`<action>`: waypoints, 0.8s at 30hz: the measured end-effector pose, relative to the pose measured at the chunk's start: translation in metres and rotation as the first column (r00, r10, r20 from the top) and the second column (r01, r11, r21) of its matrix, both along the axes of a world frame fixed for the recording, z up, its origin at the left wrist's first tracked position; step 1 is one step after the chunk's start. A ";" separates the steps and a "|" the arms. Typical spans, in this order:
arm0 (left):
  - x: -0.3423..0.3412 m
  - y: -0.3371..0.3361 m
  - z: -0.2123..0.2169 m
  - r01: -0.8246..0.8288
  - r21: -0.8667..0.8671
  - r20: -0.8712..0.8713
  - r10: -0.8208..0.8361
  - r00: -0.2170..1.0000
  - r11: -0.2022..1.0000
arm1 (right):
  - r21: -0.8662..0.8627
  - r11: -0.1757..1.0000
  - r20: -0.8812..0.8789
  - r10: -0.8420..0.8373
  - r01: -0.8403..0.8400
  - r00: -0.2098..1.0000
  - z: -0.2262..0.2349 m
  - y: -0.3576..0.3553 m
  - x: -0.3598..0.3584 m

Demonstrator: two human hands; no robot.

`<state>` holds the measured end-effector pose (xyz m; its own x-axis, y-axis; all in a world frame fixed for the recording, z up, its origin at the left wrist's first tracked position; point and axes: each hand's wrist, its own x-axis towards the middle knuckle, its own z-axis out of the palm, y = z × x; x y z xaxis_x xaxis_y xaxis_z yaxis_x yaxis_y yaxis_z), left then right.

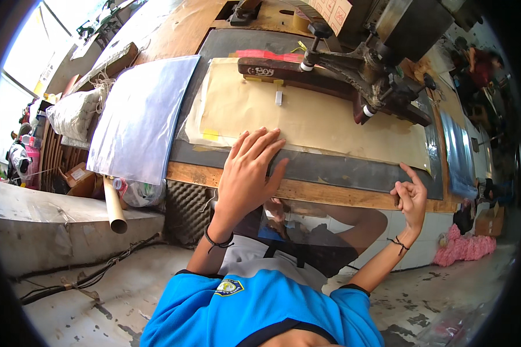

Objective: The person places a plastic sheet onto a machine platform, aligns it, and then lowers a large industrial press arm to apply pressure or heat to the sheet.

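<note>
Crossing the sheet (341, 121), a bar (324, 82) obstructs its far side; films (145, 115) lie left. The sheet rests on a mat (330, 168), left hand (249, 168) spread at its near edge, grasping nothing. The right hand (410, 199) points near its corner; I cannot tell its grip. A bag (145, 194) has indistinct contents.

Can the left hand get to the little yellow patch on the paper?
Probably yes: the left hand is close beside the yellow patch, and nothing seems to stand between its fingers and that patch.

Blue shirt (272, 301), black trim (286, 322), dark wristbands (212, 242)
</note>
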<state>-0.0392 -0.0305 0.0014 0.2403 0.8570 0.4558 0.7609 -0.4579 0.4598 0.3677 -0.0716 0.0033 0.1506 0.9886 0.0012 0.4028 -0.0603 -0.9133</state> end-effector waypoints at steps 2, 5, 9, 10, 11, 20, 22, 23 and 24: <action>0.000 0.000 0.001 -0.003 -0.002 -0.005 0.003 1.000 1.000 | 0.030 0.999 -0.010 0.029 -0.028 1.000 -0.002 0.000 0.001; 0.000 0.000 0.000 -0.008 -0.005 -0.014 0.008 1.000 1.000 | 0.034 0.999 0.005 0.028 -0.029 1.000 -0.003 0.000 0.000; 0.000 -0.002 0.001 0.013 0.001 -0.029 -0.013 1.000 1.000 | 0.028 0.999 0.002 0.020 -0.020 1.000 -0.005 0.000 0.002; 0.000 -0.002 0.001 0.021 0.003 -0.032 -0.021 0.999 1.000 | 0.033 0.999 -0.002 0.021 -0.021 1.000 -0.005 0.000 0.001; -0.001 -0.003 0.001 0.026 0.004 -0.038 -0.026 0.999 1.000 | 0.038 0.999 -0.006 0.024 -0.023 1.000 -0.006 0.000 0.000; -0.006 -0.007 -0.005 0.056 0.002 -0.019 -0.056 0.998 0.998 | -0.003 0.987 -0.059 0.161 -0.161 0.985 0.002 0.001 0.005; -0.008 -0.014 -0.008 0.053 0.015 -0.029 -0.053 0.998 0.998 | -0.017 0.989 -0.053 0.148 -0.149 0.988 0.003 -0.001 0.005; -0.008 -0.016 -0.007 0.062 0.011 -0.046 -0.061 0.997 0.998 | -0.019 0.989 -0.045 0.145 -0.146 0.988 0.003 -0.001 0.007; -0.008 -0.017 -0.007 0.063 0.010 -0.058 -0.062 0.996 0.998 | -0.032 0.989 -0.038 0.144 -0.145 0.989 0.002 -0.003 0.008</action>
<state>-0.0476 -0.0471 -0.0052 0.3195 0.8340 0.4498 0.7556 -0.5107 0.4102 0.3754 -0.0746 0.0054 0.0054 0.9993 -0.0365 0.3767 -0.0359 -0.9256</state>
